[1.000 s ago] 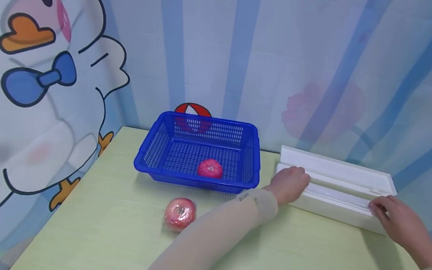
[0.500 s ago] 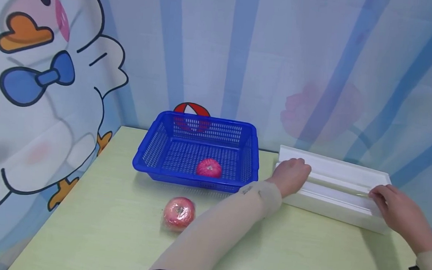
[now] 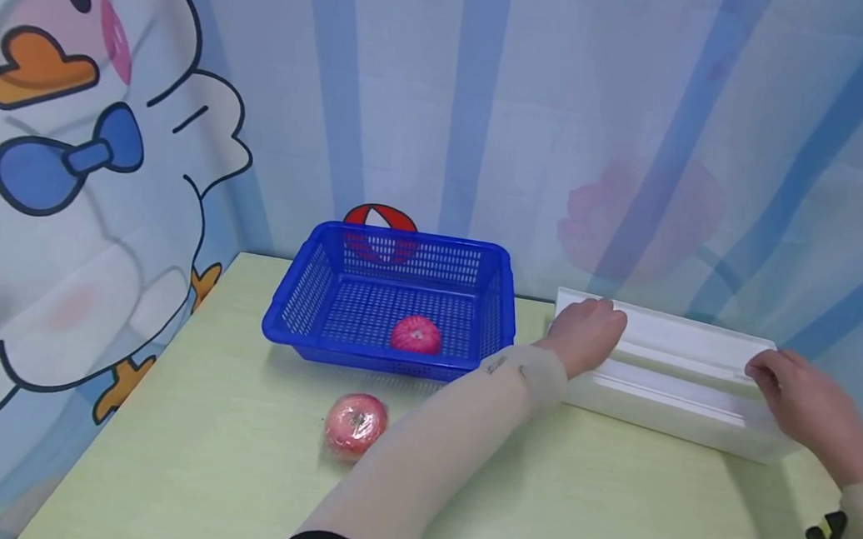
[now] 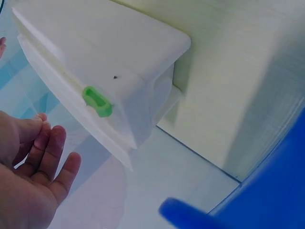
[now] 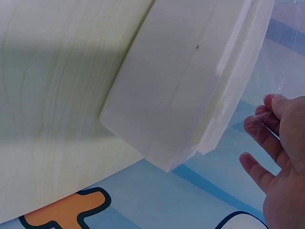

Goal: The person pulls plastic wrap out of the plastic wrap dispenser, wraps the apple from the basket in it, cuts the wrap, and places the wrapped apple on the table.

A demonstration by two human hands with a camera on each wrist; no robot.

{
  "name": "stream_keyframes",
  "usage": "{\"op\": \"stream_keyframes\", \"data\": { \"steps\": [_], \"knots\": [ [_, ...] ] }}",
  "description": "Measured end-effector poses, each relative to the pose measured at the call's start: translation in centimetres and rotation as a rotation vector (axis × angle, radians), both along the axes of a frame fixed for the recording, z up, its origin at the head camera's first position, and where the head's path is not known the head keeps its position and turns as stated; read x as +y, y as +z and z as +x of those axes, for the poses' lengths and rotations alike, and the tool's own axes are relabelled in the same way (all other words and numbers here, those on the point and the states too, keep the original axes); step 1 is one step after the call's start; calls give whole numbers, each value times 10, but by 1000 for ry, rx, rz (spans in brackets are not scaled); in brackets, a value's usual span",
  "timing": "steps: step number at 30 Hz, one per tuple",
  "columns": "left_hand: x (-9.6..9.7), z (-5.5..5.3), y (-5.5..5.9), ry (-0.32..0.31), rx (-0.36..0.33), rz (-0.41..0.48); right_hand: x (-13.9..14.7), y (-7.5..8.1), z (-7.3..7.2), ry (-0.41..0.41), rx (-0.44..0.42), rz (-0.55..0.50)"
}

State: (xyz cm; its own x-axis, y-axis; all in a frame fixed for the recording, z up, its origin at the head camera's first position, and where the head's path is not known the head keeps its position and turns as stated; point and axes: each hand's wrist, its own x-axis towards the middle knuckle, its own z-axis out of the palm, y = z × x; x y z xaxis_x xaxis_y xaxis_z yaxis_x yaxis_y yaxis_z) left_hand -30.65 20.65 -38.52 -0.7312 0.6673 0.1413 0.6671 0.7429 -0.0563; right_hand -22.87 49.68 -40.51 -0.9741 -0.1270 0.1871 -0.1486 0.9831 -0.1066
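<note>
At the table's back right stands a long white cling film dispenser box (image 3: pixel 684 425), its lid (image 3: pixel 697 338) raised. My left hand (image 3: pixel 584 337) is over the box's left end, thumb and fingertips pinching clear cling film. Over the right end, my right hand (image 3: pixel 813 405) pinches the film too; the wrinkled clear film (image 5: pixel 280 85) shows at the fingertips in the right wrist view. The stretch between the hands is nearly invisible. A green slider (image 4: pixel 97 101) sits on the box in the left wrist view. An apple (image 3: pixel 355 425) in shiny clear wrap lies left of my left forearm.
A blue plastic basket (image 3: pixel 388 356) stands at the back middle with a pinkish-red round fruit (image 3: pixel 416 334) in it. Behind the table hangs a printed cartoon curtain (image 3: pixel 414 93). A small black item (image 3: pixel 828 538) is beside my right sleeve.
Both hands have risen a little from the box opening toward the raised lid, still pinching the film. The wrapped apple and basket stay put; the head view shifts slightly.
</note>
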Motion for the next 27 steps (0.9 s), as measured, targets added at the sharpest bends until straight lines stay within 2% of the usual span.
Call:
{"op": "stream_keyframes", "data": {
  "steps": [10,22,27],
  "knots": [
    [0,-1,16,-14,6,-18,0,8,0,-13,61,2],
    [-4,-1,40,-31,-25,-45,1,28,3,-31,53,-21],
    [-5,0,48,-44,-21,-30,1,34,3,7,102,-5]
  ]
}}
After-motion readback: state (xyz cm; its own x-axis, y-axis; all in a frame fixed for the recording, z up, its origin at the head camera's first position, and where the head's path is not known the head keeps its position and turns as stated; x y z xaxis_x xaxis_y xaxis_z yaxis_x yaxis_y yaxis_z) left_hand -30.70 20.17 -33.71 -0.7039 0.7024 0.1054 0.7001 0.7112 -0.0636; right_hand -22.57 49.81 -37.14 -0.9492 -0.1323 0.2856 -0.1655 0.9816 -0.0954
